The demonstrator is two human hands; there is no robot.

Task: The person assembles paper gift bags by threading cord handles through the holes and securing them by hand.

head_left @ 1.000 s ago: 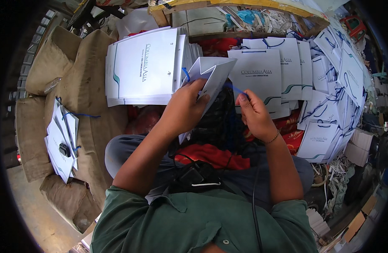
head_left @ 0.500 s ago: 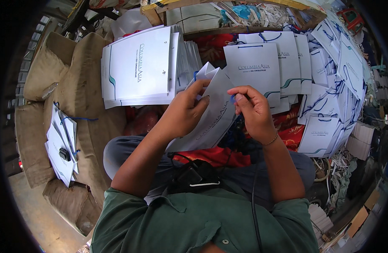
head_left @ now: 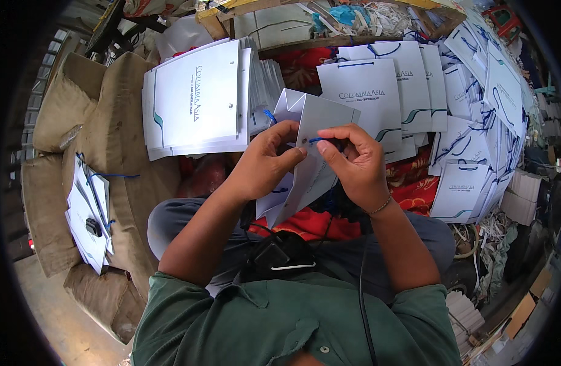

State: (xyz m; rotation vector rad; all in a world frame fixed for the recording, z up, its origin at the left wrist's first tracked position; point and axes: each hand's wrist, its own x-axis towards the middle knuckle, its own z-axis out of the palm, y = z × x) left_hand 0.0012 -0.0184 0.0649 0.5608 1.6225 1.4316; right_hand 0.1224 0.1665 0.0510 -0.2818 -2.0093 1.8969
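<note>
Head view: the left grip (head_left: 273,160) pinches a white paper bag (head_left: 314,174) above the crossed legs (head_left: 177,229), while the right grip (head_left: 360,161) holds a blue cord (head_left: 316,139) whose tip, apparently at the punched hole (head_left: 304,141), could snag if skewed.

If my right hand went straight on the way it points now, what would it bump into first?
Probably the white paper bag in your left hand. Your right hand, pinching a blue cord, points left toward a hole in it. Depth is unclear; the fingers may already touch it.
</note>
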